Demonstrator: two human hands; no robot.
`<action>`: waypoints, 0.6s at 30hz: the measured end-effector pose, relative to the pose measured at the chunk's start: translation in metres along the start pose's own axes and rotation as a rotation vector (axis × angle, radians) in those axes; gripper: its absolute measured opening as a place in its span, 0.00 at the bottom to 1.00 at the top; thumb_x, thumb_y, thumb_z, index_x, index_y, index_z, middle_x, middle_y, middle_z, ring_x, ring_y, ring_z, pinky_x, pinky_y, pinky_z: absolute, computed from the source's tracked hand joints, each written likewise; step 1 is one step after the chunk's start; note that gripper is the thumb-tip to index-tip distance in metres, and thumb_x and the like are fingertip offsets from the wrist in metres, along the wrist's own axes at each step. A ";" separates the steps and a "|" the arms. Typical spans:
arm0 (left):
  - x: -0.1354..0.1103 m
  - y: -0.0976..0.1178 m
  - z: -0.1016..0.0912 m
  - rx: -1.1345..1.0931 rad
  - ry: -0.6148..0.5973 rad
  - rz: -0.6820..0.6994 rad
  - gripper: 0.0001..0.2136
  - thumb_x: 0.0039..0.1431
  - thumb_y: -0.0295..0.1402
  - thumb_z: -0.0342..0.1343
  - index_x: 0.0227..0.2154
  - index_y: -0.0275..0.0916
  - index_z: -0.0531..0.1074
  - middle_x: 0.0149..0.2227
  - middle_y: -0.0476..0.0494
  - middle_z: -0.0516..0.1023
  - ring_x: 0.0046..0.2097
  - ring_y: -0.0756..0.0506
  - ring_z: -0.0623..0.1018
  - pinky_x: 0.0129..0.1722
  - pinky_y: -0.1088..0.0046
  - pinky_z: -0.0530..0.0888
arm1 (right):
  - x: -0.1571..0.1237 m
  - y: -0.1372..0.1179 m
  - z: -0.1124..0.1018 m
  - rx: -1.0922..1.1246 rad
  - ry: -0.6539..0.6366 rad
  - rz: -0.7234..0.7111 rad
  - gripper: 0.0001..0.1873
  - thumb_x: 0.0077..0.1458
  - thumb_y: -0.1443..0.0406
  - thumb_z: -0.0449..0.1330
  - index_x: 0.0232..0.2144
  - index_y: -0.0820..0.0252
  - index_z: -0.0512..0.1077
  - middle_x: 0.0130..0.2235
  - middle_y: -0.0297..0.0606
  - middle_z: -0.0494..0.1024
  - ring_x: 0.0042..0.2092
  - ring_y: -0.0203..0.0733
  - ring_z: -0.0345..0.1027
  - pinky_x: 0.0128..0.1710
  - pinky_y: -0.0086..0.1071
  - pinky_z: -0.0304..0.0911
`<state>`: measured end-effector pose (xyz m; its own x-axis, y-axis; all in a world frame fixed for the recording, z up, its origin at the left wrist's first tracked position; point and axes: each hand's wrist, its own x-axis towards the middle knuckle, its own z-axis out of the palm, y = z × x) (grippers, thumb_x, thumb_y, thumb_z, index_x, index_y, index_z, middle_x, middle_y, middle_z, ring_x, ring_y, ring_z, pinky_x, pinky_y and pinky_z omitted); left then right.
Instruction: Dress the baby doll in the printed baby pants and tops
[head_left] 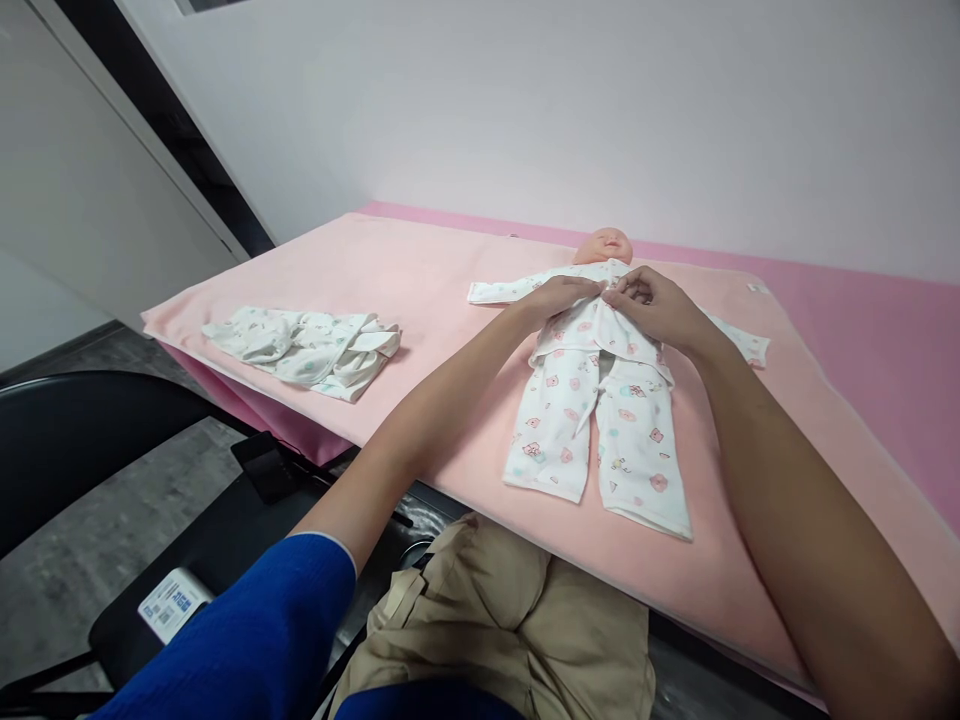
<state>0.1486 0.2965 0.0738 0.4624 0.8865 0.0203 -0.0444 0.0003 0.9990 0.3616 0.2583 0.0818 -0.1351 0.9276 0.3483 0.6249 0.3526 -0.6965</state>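
Note:
A baby doll (604, 245) lies on its back on the bed-like table, its head toward the wall. It wears a white printed baby top (634, 338) with long sleeves spread to both sides, and matching baby pants (553, 425) with the legs pointing at me. On the front of the top, my left hand (564, 293) rests with its fingertips pinched together at the chest. Just right of it, my right hand (658, 305) has its thumb and index finger closed on the same spot, the other fingers curled. The small bit of cloth between the fingertips is mostly hidden.
A folded white printed baby garment (304, 345) lies on the peach blanket (442, 270) at left. Below it, a black chair (202, 540) holds a dark phone (264, 467) and a white box-like device (174, 605). A white wall (600, 120) stands behind the table.

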 end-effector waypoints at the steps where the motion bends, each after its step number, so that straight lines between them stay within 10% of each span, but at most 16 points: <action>1: 0.001 0.000 -0.001 0.021 -0.021 0.003 0.05 0.61 0.35 0.65 0.33 0.39 0.80 0.41 0.40 0.84 0.56 0.37 0.79 0.60 0.63 0.72 | 0.000 0.000 -0.001 0.004 -0.013 0.001 0.19 0.57 0.47 0.71 0.39 0.51 0.73 0.38 0.39 0.77 0.41 0.48 0.70 0.39 0.40 0.69; 18: -0.006 0.002 0.001 0.101 -0.074 0.073 0.10 0.64 0.39 0.63 0.40 0.38 0.80 0.49 0.37 0.83 0.53 0.41 0.79 0.55 0.68 0.73 | -0.004 -0.001 -0.011 0.055 -0.104 0.049 0.16 0.58 0.52 0.70 0.44 0.51 0.76 0.43 0.41 0.80 0.42 0.48 0.73 0.40 0.40 0.69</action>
<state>0.1470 0.2908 0.0760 0.5257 0.8456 0.0925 0.0070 -0.1131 0.9936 0.3697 0.2529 0.0876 -0.1863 0.9507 0.2478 0.5902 0.3099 -0.7454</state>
